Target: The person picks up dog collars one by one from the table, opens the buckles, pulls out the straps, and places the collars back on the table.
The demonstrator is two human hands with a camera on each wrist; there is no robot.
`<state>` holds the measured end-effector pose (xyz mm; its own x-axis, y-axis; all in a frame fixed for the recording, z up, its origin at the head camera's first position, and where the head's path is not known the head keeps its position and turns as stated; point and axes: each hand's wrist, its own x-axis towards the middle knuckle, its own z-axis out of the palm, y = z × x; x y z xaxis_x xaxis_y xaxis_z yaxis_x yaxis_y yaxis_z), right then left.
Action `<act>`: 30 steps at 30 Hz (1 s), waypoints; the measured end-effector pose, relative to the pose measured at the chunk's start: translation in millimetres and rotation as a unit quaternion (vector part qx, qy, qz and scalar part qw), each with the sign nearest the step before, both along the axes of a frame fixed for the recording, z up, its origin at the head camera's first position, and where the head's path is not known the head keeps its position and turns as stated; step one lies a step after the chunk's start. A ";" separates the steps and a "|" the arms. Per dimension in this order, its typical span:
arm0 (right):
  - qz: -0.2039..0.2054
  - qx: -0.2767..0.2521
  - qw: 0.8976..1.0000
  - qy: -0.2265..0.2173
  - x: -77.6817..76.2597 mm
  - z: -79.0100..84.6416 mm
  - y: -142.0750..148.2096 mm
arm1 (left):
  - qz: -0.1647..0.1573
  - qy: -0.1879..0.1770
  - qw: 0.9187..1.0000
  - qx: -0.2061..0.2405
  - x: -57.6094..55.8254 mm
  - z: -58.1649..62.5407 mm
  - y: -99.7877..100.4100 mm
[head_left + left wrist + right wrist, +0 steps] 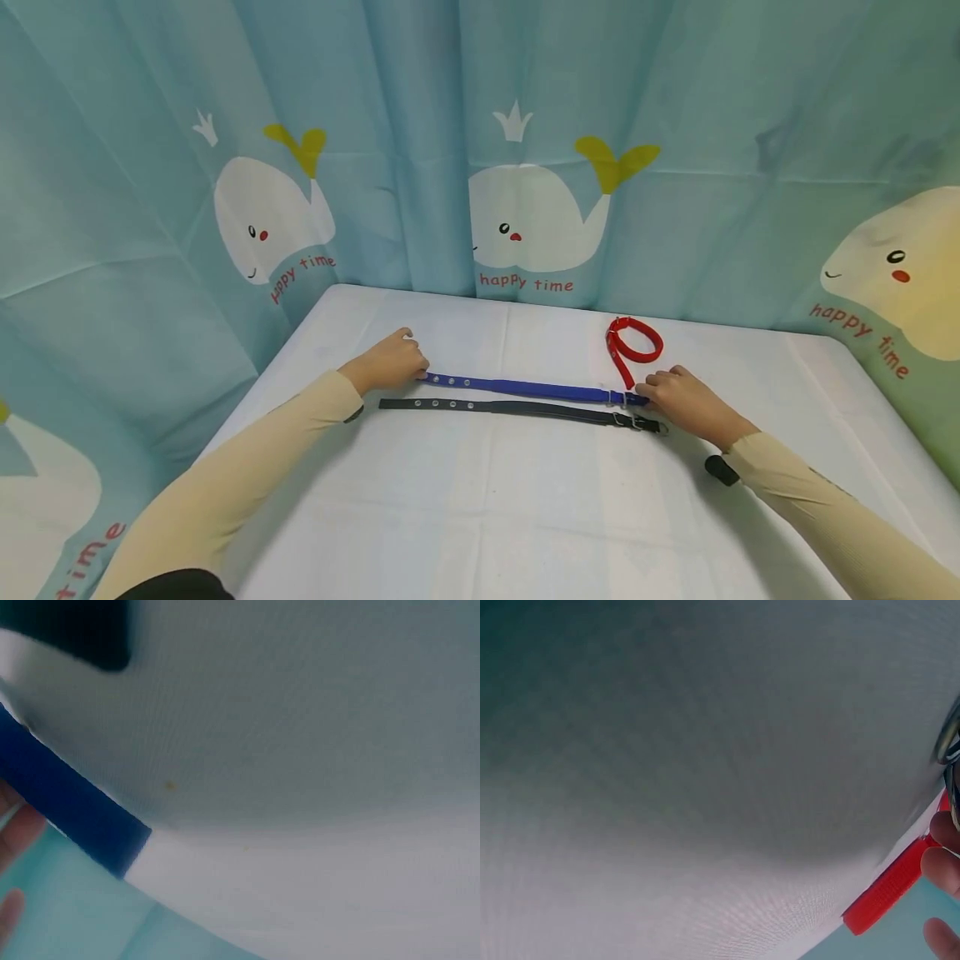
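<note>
A blue collar [551, 390] with eyelets and a metal buckle lies stretched out across the white table. At its eyelet end my left hand [386, 360] pinches the strap. My right hand [690, 404] holds the buckle end, its fingertips partly hidden in the head view. In the left wrist view the blue strap's squared end [75, 799] shows beside a few fingertips [21, 829]. Just in front, nearly parallel, lies a black collar [517, 408], its buckle and ring toward the right. Behind the right hand rests a red collar [639, 340], looped, with its tail [889, 889] pointing forward.
The white tabletop [480, 500] extends in front of the collars and to both sides. A blue-green curtain [420, 208] printed with whales hangs along the table's back edge and around its sides.
</note>
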<state>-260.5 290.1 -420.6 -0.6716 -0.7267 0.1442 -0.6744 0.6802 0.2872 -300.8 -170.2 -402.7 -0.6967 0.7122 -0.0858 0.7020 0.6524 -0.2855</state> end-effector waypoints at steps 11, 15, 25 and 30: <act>-0.011 -0.005 1.000 -0.011 -0.9 -1.3 1.0 | 0.084 -0.011 0.996 -0.001 3.7 0.7 -1.1; -0.014 -0.006 1.000 -0.013 -1.5 -1.3 2.2 | 0.094 -0.013 0.995 -0.001 3.0 1.5 -1.8; -0.015 -0.010 1.000 -0.018 -1.6 0.7 1.4 | 0.086 -0.008 0.996 -0.002 1.7 1.3 2.4; -0.020 -0.024 0.999 -0.017 -0.2 4.5 6.5 | 0.042 0.015 0.999 0.015 4.0 4.5 13.4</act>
